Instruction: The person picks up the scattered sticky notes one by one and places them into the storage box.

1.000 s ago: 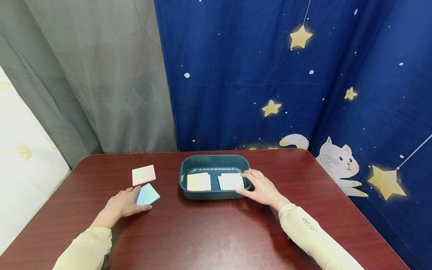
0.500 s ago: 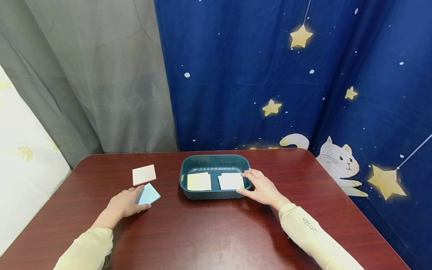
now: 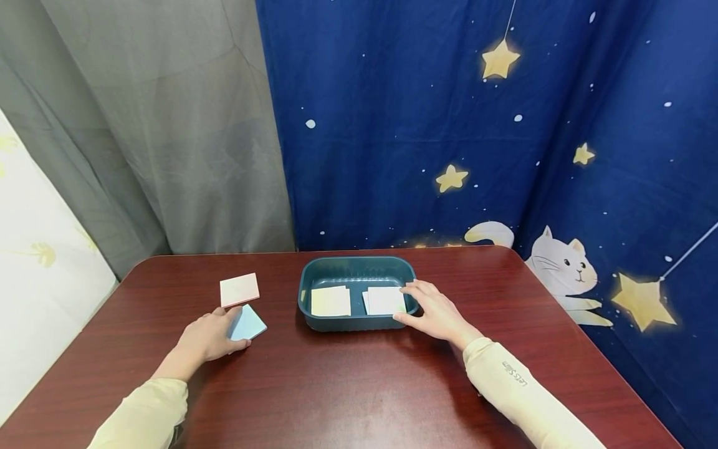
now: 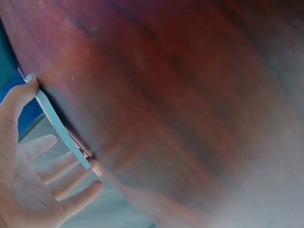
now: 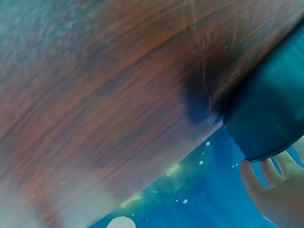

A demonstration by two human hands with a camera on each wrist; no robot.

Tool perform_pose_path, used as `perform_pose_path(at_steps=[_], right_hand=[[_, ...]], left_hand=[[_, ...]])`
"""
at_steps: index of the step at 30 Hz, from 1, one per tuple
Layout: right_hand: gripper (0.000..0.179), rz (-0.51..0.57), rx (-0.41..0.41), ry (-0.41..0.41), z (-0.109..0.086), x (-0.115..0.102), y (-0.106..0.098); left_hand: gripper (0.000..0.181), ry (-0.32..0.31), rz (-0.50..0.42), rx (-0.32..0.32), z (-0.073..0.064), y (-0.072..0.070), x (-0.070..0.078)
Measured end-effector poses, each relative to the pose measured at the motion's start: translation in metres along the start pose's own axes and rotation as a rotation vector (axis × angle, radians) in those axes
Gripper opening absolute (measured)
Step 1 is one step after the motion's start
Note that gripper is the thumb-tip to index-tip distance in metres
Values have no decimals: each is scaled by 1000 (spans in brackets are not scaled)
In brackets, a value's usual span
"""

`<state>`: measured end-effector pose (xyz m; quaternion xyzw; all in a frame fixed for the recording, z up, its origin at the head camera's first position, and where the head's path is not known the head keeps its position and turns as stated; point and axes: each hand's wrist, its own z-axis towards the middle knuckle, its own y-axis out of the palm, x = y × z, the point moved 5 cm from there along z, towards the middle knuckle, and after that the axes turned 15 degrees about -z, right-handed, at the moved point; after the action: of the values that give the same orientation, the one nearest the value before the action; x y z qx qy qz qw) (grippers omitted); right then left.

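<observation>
At the left of the table, my left hand [image 3: 207, 337] pinches a light blue sticky note pad [image 3: 247, 322] between its thumb and fingers. In the left wrist view the pad's edge [image 4: 61, 126] runs from the thumb tip to the fingers. A pale pink sticky note pad [image 3: 239, 290] lies just behind it. My right hand [image 3: 437, 312] rests over the near right corner of a dark teal plastic box [image 3: 353, 323], fingers spread across the rim. Inside the box are a pale yellow pad [image 3: 330, 302] and whitish sheets or pads [image 3: 386, 302], side by side.
The reddish-brown wooden table [image 3: 331, 393] has rounded far corners. Behind it hang a grey curtain [image 3: 191, 137] and a blue curtain [image 3: 392, 125] with stars and a white cat printed on it.
</observation>
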<state>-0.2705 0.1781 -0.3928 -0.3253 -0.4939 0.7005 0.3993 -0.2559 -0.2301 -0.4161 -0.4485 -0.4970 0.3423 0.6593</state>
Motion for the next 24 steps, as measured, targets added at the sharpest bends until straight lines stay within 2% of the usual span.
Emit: perform_pose_path(at_steps=[24], right_hand=[[65,-10,7,-3,1,0,2]], left_hand=[[72,24,27,61,-6,-8,3]])
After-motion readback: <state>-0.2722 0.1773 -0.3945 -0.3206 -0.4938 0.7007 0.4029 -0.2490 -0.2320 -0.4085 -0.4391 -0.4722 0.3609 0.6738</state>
